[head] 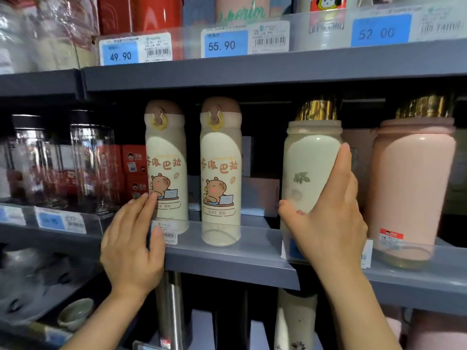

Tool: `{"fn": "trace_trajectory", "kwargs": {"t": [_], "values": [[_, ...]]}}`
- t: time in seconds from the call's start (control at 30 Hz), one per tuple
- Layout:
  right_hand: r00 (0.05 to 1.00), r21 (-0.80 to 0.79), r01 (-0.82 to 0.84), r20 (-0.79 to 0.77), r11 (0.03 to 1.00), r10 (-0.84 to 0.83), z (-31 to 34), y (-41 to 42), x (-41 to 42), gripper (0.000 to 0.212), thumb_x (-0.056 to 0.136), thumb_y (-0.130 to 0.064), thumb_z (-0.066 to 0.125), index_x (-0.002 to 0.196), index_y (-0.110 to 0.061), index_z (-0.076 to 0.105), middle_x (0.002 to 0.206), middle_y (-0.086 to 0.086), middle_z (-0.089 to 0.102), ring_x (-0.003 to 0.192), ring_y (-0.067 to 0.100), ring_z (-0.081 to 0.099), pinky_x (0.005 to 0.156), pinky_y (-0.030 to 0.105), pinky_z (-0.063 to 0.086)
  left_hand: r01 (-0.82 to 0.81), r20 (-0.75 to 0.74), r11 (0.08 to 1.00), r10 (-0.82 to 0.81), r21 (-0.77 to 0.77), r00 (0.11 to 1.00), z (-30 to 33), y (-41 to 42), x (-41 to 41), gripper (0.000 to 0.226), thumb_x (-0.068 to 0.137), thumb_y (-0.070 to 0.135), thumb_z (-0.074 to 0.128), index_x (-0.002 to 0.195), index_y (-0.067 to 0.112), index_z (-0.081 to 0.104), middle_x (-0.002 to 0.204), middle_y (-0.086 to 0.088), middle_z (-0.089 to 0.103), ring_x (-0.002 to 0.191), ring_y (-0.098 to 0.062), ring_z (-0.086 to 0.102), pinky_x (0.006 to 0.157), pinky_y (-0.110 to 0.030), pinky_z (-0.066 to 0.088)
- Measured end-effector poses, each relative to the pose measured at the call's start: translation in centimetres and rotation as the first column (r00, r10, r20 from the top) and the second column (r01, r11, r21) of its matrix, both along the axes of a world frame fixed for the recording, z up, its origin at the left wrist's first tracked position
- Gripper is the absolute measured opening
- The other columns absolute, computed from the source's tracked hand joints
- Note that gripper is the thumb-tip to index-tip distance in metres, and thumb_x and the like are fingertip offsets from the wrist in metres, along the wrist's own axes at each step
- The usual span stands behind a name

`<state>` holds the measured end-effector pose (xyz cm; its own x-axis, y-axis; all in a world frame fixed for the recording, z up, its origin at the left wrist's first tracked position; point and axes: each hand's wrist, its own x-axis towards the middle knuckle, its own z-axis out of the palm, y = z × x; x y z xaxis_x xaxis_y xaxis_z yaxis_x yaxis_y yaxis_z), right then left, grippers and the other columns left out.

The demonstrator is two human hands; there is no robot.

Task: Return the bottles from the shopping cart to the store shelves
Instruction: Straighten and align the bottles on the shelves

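Your right hand [326, 218] wraps around the pale green bottle [309, 170], thumb on its left side and fingers curled up its right side, as it stands upright on the grey shelf [227, 258] near the front edge, behind the clear plastic lip. The bottle is wide-bodied and matte, with a shiny gold cap and a small green leaf print on its front. Just to its right stands a pink bottle [412, 188] of the same shape, also gold-capped. Your left hand [131, 243] lies open, its straight fingers touching the lower left side of a cream capybara bottle [165, 170]; a second, matching capybara bottle [219, 173] stands just beside it, toward the shelf's middle.
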<state>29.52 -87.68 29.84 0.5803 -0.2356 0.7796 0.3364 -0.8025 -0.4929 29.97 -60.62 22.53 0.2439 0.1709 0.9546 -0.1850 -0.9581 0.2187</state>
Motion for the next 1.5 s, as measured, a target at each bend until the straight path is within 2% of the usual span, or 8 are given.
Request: {"fn": "trace_trajectory", "kwargs": {"t": [0.17,0.3,0.4,0.63,0.7,0.9,1.23,1.5], "values": [[0.983,0.046,-0.155,-0.088,0.987,0.159,1.0,-1.2,-0.5,0.110,0.073,-0.041,0.071,0.151,-0.026,-0.004,0.152,0.001,0.025,0.132,0.031,0.033,0.093,0.045,0.039,0.003,0.011,1.000,-0.002,-0.018,1.000,0.0,-0.1,-0.1,0.054,0.091,0.031,0.033,0.139,0.010,0.048,0.135,-0.012,0.056,0.124,-0.032,0.047,0.094,-0.050,0.040],[0.989,-0.001,0.056,-0.138,0.998,-0.055,1.5,-0.1,-1.1,0.129,0.058,-0.069,0.075,0.150,-0.017,0.001,0.144,0.010,0.027,0.128,0.032,0.033,0.089,0.048,0.045,0.008,0.014,0.999,-0.007,-0.040,1.000,0.0,-0.3,-0.2,0.056,0.089,0.032,0.034,0.140,0.010,0.046,0.136,-0.013,0.054,0.125,-0.030,0.046,0.094,-0.048,0.038],[0.984,-0.028,0.126,-0.126,0.992,-0.129,1.4,0.4,-1.0,0.131,0.057,-0.063,0.080,0.150,-0.014,0.001,0.139,0.012,0.031,0.124,0.034,0.037,0.084,0.047,0.047,0.016,0.020,0.999,-0.015,-0.042,1.000,0.1,-0.3,-0.2,0.056,0.089,0.032,0.035,0.139,0.010,0.046,0.136,-0.013,0.054,0.124,-0.030,0.046,0.095,-0.047,0.038],[0.930,0.184,-0.267,-0.208,0.946,0.303,1.8,-2.1,-0.4,0.106,0.068,-0.041,0.075,0.147,-0.030,0.004,0.135,0.002,0.049,0.112,0.030,0.054,0.088,0.047,0.048,0.030,0.011,0.999,-0.029,-0.043,1.000,0.1,-0.3,-0.3,0.055,0.089,0.031,0.035,0.140,0.013,0.044,0.138,-0.011,0.053,0.126,-0.027,0.045,0.095,-0.046,0.038],[0.918,0.219,-0.288,-0.215,0.932,0.334,1.9,-2.2,-0.8,0.112,0.070,-0.048,0.074,0.150,-0.031,-0.003,0.149,0.001,0.037,0.128,0.026,0.045,0.099,0.049,0.043,0.027,0.004,0.999,-0.027,-0.042,1.000,0.0,-0.2,-0.2,0.055,0.089,0.031,0.035,0.140,0.013,0.044,0.140,-0.010,0.052,0.127,-0.028,0.045,0.096,-0.047,0.038],[0.978,0.079,-0.046,-0.198,0.996,0.061,1.8,-0.2,-1.6,0.133,0.060,-0.061,0.079,0.152,-0.020,-0.006,0.151,0.007,0.020,0.136,0.030,0.031,0.094,0.047,0.041,0.017,-0.001,0.999,-0.017,-0.051,1.000,-0.1,-0.3,-0.2,0.055,0.089,0.031,0.035,0.139,0.012,0.047,0.138,-0.010,0.053,0.126,-0.029,0.046,0.095,-0.047,0.039],[0.953,0.161,-0.243,-0.142,0.957,0.266,1.3,-1.7,-1.2,0.113,0.071,-0.039,0.075,0.151,-0.030,-0.004,0.133,0.004,0.054,0.111,0.029,0.056,0.091,0.044,0.047,0.025,-0.003,0.999,-0.025,-0.042,1.000,0.1,-0.3,-0.3,0.054,0.091,0.032,0.034,0.138,0.011,0.048,0.136,-0.013,0.054,0.124,-0.030,0.046,0.093,-0.049,0.039],[0.981,0.033,-0.102,-0.160,0.994,0.106,1.5,-0.3,-1.5,0.127,0.064,-0.061,0.076,0.151,-0.028,-0.010,0.146,0.007,0.027,0.129,0.032,0.040,0.090,0.045,0.043,0.028,0.003,0.999,-0.028,-0.040,1.000,0.1,-0.4,-0.5,0.054,0.090,0.031,0.035,0.137,0.009,0.049,0.135,-0.014,0.055,0.123,-0.031,0.046,0.093,-0.050,0.039]]}}
